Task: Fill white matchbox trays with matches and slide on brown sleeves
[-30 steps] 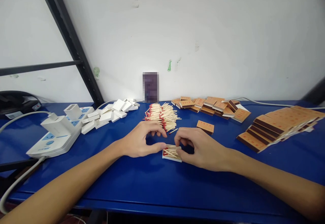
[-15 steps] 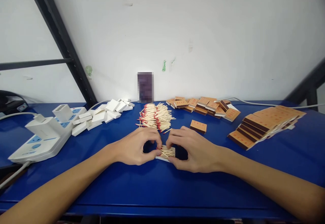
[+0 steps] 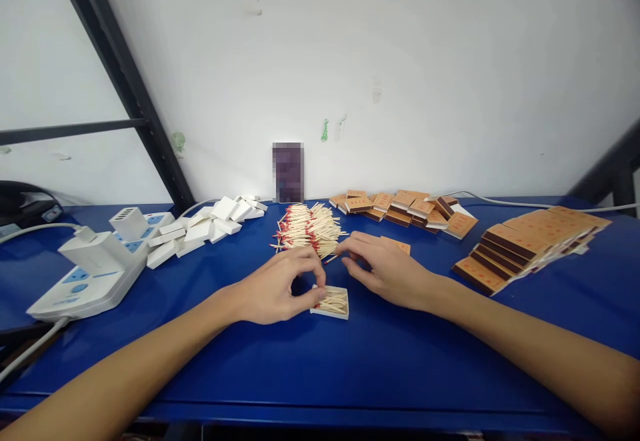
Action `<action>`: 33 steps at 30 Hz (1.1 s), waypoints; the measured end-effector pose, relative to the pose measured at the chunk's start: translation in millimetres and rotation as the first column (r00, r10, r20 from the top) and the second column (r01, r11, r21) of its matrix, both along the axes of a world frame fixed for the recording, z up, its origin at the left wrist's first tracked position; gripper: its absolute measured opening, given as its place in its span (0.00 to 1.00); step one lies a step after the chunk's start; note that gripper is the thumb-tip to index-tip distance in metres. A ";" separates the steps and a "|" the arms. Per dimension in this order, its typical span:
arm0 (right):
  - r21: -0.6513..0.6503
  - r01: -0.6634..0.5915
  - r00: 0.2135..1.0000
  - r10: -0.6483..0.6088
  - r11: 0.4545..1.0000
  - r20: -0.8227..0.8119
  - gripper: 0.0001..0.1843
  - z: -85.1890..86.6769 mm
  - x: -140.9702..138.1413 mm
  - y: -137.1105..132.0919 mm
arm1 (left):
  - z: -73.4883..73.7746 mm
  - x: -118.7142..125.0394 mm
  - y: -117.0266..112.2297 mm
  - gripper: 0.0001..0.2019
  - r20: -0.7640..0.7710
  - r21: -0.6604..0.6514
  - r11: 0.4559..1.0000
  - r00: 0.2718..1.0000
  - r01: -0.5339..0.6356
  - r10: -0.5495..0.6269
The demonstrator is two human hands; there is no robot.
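A small white matchbox tray (image 3: 347,308) lies on the blue table, with a layer of matches (image 3: 334,302) in it. My left hand (image 3: 283,286) pinches the tray's left end between thumb and fingers. My right hand (image 3: 387,269) hovers behind and right of the tray, fingers apart, nothing visibly held. Its fingertips are close to a loose match (image 3: 330,260) at the front of the red-tipped match pile (image 3: 307,228). One matchbox cover (image 3: 399,244) is partly hidden behind my right hand.
White trays (image 3: 200,229) are heaped at the left, beside a power strip (image 3: 100,288) with chargers. Orange matchbox covers (image 3: 407,206) lie in a heap at the back right; stacked covers (image 3: 525,241) stand farther right. A pixelated dark rectangle (image 3: 289,172) is against the wall.
My right hand has let go of the tray's right end and moved back toward the match pile, its fingers opening. My left hand stays at the tray.
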State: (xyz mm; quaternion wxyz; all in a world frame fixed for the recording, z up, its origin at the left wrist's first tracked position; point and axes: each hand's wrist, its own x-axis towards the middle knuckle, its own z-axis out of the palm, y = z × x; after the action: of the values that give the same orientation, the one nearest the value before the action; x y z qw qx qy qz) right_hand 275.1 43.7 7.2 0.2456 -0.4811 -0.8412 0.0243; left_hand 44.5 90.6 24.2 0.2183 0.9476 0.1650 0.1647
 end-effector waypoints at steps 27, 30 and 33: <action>-0.044 0.004 0.985 0.004 0.999 0.172 0.14 -11.5 7.2 13.9 | -8.7 -4.5 18.8 0.24 -0.269 0.307 0.951 0.956 -0.034 0.121; -0.047 0.013 0.984 -0.005 0.999 0.176 0.14 -10.8 6.9 13.8 | -8.8 -4.5 19.3 0.24 -0.248 0.295 0.955 0.962 -0.039 0.116; -0.055 0.020 0.983 -0.009 0.998 0.182 0.14 -9.6 6.4 13.4 | -9.0 -4.8 19.4 0.23 -0.239 0.288 0.957 0.964 -0.043 0.115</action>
State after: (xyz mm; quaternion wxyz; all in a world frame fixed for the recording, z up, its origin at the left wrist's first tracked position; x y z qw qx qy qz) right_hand 281.5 57.2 -2.4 0.1544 -0.4942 -0.8555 0.0026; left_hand 39.7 110.0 15.3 0.0524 0.9748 0.2046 0.0726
